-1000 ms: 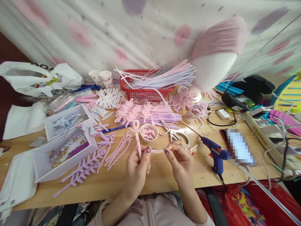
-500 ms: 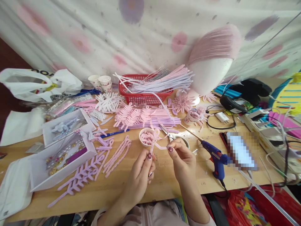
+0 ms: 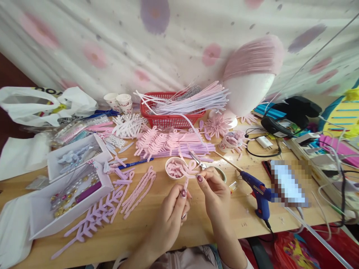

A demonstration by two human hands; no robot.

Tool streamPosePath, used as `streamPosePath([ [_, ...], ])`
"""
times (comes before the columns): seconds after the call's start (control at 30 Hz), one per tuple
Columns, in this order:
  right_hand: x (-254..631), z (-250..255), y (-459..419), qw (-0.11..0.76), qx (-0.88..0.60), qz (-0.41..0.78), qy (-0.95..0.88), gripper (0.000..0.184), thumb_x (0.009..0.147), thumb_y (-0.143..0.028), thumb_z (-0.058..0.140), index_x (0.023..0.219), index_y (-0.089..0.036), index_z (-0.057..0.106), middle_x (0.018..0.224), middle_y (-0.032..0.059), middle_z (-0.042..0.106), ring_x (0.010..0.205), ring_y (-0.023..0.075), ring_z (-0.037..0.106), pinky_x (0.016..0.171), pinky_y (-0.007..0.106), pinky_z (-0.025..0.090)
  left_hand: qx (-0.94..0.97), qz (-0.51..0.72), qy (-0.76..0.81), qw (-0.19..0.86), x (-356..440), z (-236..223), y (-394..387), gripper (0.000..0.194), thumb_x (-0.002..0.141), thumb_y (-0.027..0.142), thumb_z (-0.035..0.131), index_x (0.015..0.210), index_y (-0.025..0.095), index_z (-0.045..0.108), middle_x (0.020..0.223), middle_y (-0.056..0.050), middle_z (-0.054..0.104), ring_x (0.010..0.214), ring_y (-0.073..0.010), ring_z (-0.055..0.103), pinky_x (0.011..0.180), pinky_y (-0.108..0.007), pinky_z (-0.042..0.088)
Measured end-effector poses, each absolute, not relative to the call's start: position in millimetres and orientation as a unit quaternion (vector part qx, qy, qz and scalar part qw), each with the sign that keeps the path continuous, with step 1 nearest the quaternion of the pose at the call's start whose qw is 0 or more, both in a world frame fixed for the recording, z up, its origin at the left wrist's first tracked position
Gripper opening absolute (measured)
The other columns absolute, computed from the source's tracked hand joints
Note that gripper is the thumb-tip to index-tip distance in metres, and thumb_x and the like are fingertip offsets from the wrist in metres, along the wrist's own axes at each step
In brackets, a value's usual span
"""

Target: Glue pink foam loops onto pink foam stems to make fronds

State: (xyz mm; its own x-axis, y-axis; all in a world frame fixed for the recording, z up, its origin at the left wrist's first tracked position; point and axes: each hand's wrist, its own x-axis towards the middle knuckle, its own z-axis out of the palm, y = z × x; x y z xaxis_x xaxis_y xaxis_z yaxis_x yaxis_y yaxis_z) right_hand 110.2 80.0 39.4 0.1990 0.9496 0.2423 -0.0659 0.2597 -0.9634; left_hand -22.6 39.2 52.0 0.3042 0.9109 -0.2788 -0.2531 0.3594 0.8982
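Observation:
Between the thumb and fingers of my left hand (image 3: 174, 209) is the twisted stem of a pink pipe cleaner (image 3: 191, 167), which has a loop at its top. My right hand (image 3: 214, 192) pinches one end of the same pipe cleaner, to the right of the stem. Just behind my left hand stands a paper cup (image 3: 176, 175) of short pink pieces. A pair of scissors (image 3: 200, 161) lies behind my right hand, its handles partly hidden by the fingers. Twisted pink pipe cleaners (image 3: 139, 192) and lilac leafy sprigs (image 3: 94, 215) rest to the left.
A blue glue gun (image 3: 259, 192) lies right of my hands, near a phone (image 3: 288, 183). Behind are bundled pink sprigs (image 3: 157, 142) and a red basket (image 3: 168, 121) of pipe cleaners. White boxes (image 3: 75, 198) of beads stand left. A foam head (image 3: 249, 89) stands at the back right.
The end in my right hand has come nearer the stem and now crosses it just below the loop. My left hand has shifted slightly right. The view has moved a little.

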Motion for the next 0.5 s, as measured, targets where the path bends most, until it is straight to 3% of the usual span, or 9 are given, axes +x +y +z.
streamPosePath([
  [0.5,116.4,44.5,79.2,0.614,-0.476,0.414,-0.474,0.008,0.081,-0.029,0.076,0.075,-0.025,0.074,0.073,-0.0013,0.062,0.071,0.0143,0.056,0.068,0.027,0.044,0.485,0.411,0.448,0.629,-27.4,54.0,38.5,0.039,0.101,0.055,0.033,0.088,0.021,0.05,0.061,0.007,0.034,0.055,-0.012,0.033,0.055,-0.027,0.03],
])
